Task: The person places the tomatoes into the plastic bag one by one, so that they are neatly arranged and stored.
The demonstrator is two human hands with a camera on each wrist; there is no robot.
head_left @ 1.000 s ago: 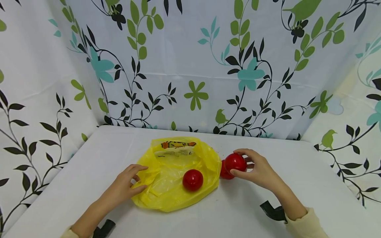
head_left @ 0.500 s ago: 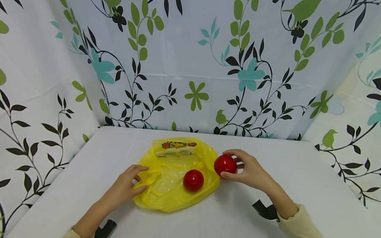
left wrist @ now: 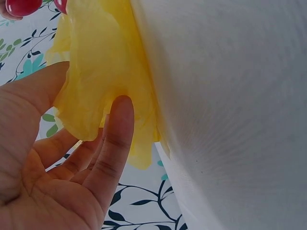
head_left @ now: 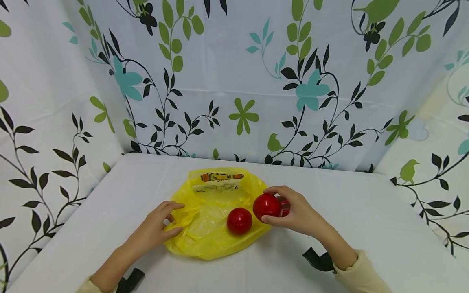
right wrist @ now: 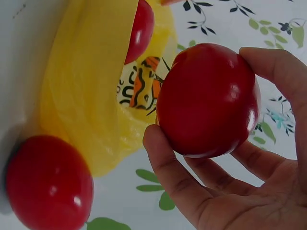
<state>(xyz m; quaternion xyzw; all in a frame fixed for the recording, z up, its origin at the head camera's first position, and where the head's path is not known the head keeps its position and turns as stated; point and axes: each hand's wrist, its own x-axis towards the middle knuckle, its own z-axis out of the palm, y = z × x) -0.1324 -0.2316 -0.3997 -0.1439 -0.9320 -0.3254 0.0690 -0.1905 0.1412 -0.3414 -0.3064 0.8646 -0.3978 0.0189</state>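
Note:
A yellow plastic bag (head_left: pixel 199 228) lies with its mouth open on the white table. One red tomato (head_left: pixel 239 221) rests in the bag's mouth. Fingers and thumb of my right hand (head_left: pixel 298 213) grip a second tomato (head_left: pixel 266 206), raised over the bag's right rim; its dark thin stem points toward the bag in the right wrist view. A third tomato (right wrist: pixel 50 184) sits on the table just outside the bag, mostly hidden behind my right fingers in the head view. My left hand (head_left: pixel 155 224) touches the bag's left side, thumb and fingers spread apart at its edge.
Around the white table (head_left: pixel 128 179) hang curtains (head_left: pixel 212 61) printed with leaves, birds and flowers. A black strap piece (head_left: pixel 318 260) sits at the right wrist, and a similar black piece (head_left: pixel 131 280) at the left wrist.
My right hand has moved left with its tomato, from beside the bag to over its right rim. The tomato on the table now shows behind my fingers. My left hand stays at the bag.

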